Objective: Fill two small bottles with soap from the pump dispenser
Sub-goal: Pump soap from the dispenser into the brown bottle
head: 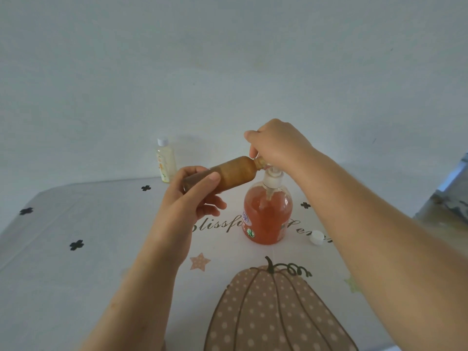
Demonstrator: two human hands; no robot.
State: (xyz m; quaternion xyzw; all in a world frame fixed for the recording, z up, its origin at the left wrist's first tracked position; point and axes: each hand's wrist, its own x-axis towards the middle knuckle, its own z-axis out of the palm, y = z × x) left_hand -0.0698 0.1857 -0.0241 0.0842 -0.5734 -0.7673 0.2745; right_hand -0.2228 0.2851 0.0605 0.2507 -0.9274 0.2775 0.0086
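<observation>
Left grip [195,196]: fingers and thumb wrapped round the brown bottle [235,173]; bottle nearly level, neck at the pump spout
Right grip [276,145]: curled down over the pump dispenser [268,214] head
Pump dispenser: upright on the desk [101,249]; orange soap inside
Second bottle [166,160]: capped, upright at the far desk edge, well left
Loose cap [316,237]: on the desk, near the dispenser's right

Looks forward and down from head height, wide-angle, across the table [76,262] toward the wall [228,59] behind. Sits close above left hand [195,198] and right hand [276,145], pump dispenser [268,214] near centre. Single view only.
</observation>
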